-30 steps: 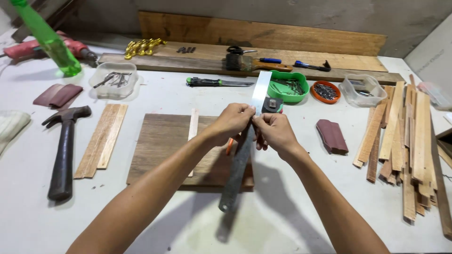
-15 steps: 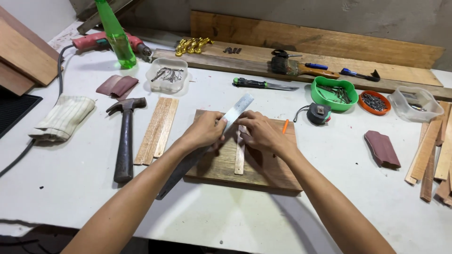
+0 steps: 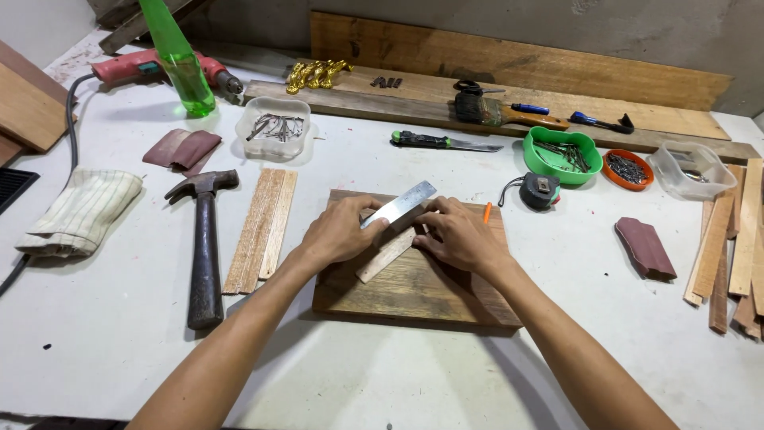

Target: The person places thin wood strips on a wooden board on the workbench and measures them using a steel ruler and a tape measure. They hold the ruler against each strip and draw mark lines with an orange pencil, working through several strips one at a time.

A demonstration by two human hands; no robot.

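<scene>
A dark wooden board (image 3: pixel 414 287) lies flat on the white table in front of me. On it rests a thin light wood strip (image 3: pixel 384 256), angled up to the right. A steel ruler (image 3: pixel 400 205) lies across the strip and the board. My left hand (image 3: pixel 338 232) presses on the ruler's lower left end. From the right, my right hand (image 3: pixel 458 235) holds the ruler and the strip down with its fingertips. An orange pencil (image 3: pixel 487 212) pokes out behind my right hand.
A hammer (image 3: pixel 205 247) and two wood slats (image 3: pixel 261 229) lie left of the board. Tape measure (image 3: pixel 539 191), green tray (image 3: pixel 563 156), nail tubs, a knife (image 3: pixel 442 142) and a brush sit behind. Several loose wood strips (image 3: pixel 728 247) are piled at the right, with a sanding block (image 3: pixel 645 248) near them.
The ruler came down from an upright hold above the board to lie flat on the strip. Both hands lowered with it onto the board, and my view swung to the left.
</scene>
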